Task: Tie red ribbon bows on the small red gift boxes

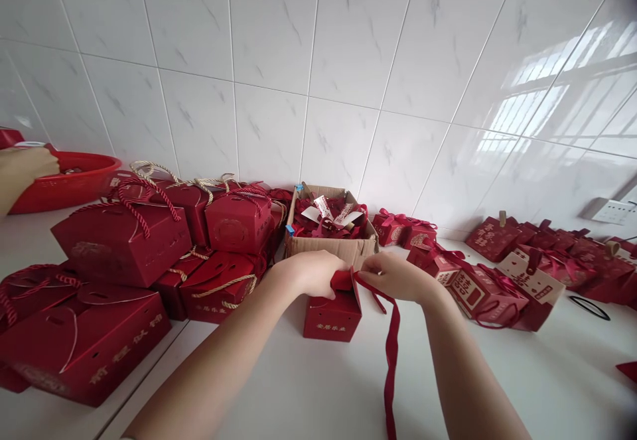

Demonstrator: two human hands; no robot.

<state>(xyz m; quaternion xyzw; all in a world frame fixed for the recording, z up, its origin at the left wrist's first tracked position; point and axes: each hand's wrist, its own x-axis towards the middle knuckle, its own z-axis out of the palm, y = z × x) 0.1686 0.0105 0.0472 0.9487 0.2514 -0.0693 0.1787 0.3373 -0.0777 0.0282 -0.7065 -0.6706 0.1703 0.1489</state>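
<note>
A small red gift box (332, 320) with gold lettering stands on the white table in front of me, its top flaps raised. My left hand (318, 273) grips the box's upper flaps from the left, its fingertips partly hidden behind them. On the other side my right hand (391, 274) pinches a dark red ribbon (392, 347) close against the box's right edge. The ribbon's long tail hangs down across the table toward me, and a short end shows beside the box.
Larger red boxes (119, 234) with rope handles are stacked at left. Behind my hands sits a cardboard carton (333, 246) of ribbons and cards. Finished-looking boxes with bows (490, 287) line the right. Another person's arm (24, 171) reaches over a red basin (84, 178). A black loop (590, 307) lies far right.
</note>
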